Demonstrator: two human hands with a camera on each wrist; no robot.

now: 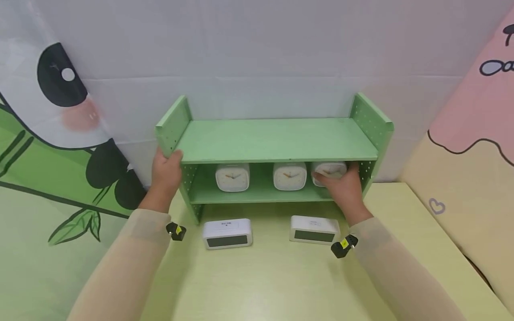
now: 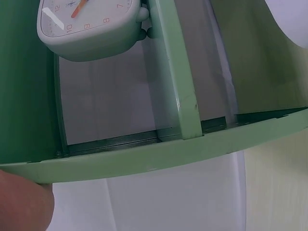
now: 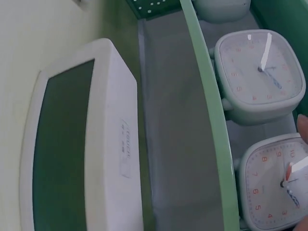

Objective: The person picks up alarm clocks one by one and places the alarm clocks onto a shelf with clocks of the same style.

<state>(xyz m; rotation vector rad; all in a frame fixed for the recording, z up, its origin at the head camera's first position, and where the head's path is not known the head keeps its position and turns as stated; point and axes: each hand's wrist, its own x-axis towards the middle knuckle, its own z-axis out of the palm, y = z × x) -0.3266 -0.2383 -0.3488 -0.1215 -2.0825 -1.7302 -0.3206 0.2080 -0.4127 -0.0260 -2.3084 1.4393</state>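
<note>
A green two-tier shelf [image 1: 281, 140] stands on the table against the wall. My left hand [image 1: 166, 174] grips its left side panel; part of that hand [image 2: 24, 202] shows at the panel's edge in the left wrist view. On the lower board sit three white square alarm clocks: a left one [image 1: 233, 177], a middle one [image 1: 290, 176] and a right one [image 1: 329, 169]. My right hand [image 1: 348, 189] holds the right clock, thumb on its left side and fingers toward its right, partly hidden. In the right wrist view only fingertips [image 3: 303, 127] show beside that clock.
Two white digital clocks with dark displays, a left one [image 1: 227, 234] and a right one [image 1: 314, 229], rest on the pale yellow table [image 1: 257, 285] in front of the shelf. Behind is a white cloth wall [image 1: 265, 58] with printed cartoon pictures at both sides.
</note>
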